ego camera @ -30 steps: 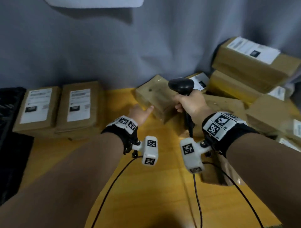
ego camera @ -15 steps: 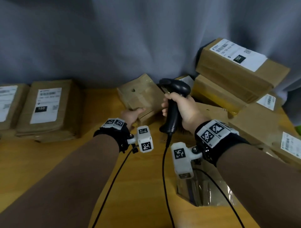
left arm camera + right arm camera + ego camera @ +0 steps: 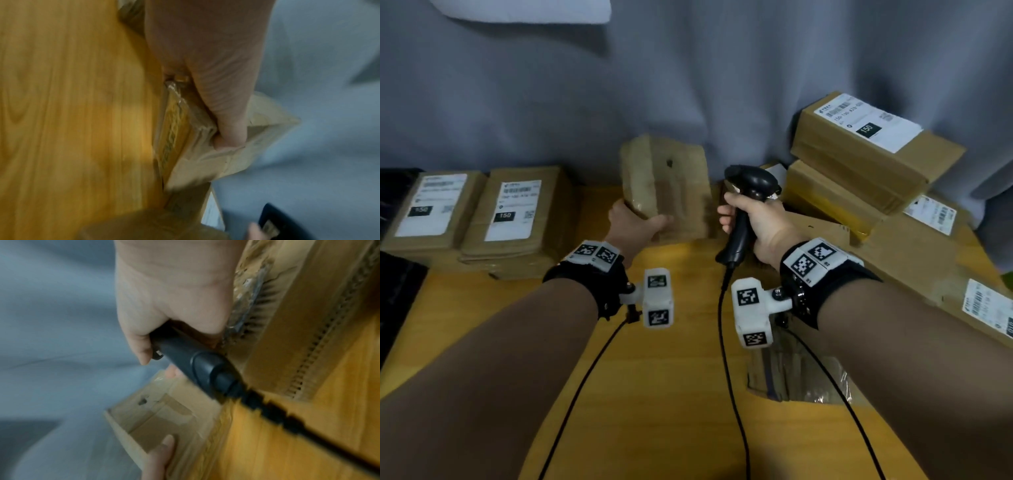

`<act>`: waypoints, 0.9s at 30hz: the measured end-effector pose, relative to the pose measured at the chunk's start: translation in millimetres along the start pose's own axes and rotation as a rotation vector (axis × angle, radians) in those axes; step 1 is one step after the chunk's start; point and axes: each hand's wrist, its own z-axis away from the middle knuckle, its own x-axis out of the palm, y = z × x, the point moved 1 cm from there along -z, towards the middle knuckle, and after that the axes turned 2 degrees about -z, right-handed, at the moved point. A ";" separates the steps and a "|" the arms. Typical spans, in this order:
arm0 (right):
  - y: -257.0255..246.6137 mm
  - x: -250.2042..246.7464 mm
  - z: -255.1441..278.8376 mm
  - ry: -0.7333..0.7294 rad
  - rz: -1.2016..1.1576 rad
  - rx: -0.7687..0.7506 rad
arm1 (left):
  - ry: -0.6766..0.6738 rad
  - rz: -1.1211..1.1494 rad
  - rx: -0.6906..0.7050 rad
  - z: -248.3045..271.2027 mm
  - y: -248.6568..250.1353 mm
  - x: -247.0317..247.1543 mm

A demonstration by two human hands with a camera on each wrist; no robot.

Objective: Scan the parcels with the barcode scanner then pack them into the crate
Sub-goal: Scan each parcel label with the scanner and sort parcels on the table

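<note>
parcel [image 3: 666,186] gripped by left hand [image 3: 635,224], two labelled parcels [image 3: 513,212] beside

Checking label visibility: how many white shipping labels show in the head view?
6: two on the left parcels, one on the top box, one behind the scanner, two lower right. Others may be hidden.

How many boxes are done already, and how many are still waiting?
Done: none that show; the crate is not clearly in view. Two labelled parcels lie at the left, but scanned or not cannot be told. In hand: the left hand tilts up a plain brown parcel, no label showing; the right hand grips the barcode scanner. Left: the pile of parcels on the right.
</note>
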 end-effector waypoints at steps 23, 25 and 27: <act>-22.0 -31.5 119.3 0.190 -0.012 -0.246 | -0.126 -0.689 1.175 102.9 52.4 -54.9; -25.0 -42.9 122.8 0.172 0.112 -0.349 | -0.135 -0.429 0.998 106.1 58.2 -53.2; -29.3 -51.1 128.1 0.085 0.258 -0.384 | -0.085 -0.376 0.829 106.4 69.4 -52.7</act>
